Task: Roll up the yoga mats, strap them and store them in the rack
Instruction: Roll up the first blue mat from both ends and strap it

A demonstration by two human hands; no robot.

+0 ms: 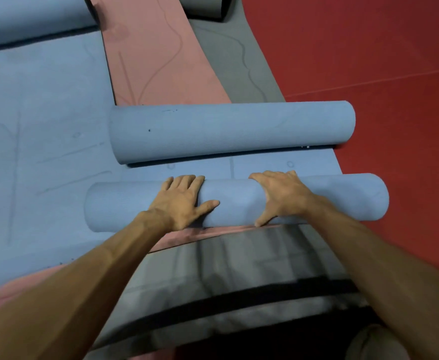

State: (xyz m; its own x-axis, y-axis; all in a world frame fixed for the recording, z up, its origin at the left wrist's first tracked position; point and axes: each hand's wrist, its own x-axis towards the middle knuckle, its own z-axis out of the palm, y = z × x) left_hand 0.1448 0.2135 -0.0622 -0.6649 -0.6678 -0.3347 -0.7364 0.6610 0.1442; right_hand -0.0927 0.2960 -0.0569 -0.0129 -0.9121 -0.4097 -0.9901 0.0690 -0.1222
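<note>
Head view. Asker: Where are the edges, and where is there open room?

Describer: The near blue roll (239, 201) lies crosswise in front of the person. Its right end juts over the red floor (369, 61), which is bare along the whole right side. Its left end rests on a flat blue mat (44, 139). A narrow blue strip (265, 165) lies flat between it and the far blue roll (231, 131), which runs parallel just beyond.

Asker: And the hands?

Describer: Both lie palm-down on the near blue roll, apart from each other. The left hand (184, 201) has its fingers spread over the top and its thumb pointing right. The right hand (283, 196) drapes its fingers over the crest, with its thumb down the near side. Neither closes around the roll.

Asker: What is hidden or unclear?

Describer: A third blue roll (31, 16) is cut off at the top left, and a grey roll (202, 6) at the top edge. A pink mat (156, 61) and a grey mat (239, 66) run under the rolls. Below the arms, a blurred grey-and-black band (226, 294) is hard to make out. A pale rounded shape (374, 344) is cropped at the bottom right.

Asker: Counts?

Describer: Two hands, three blue rolls, one grey roll, and three flat mats: blue, pink and grey.
</note>
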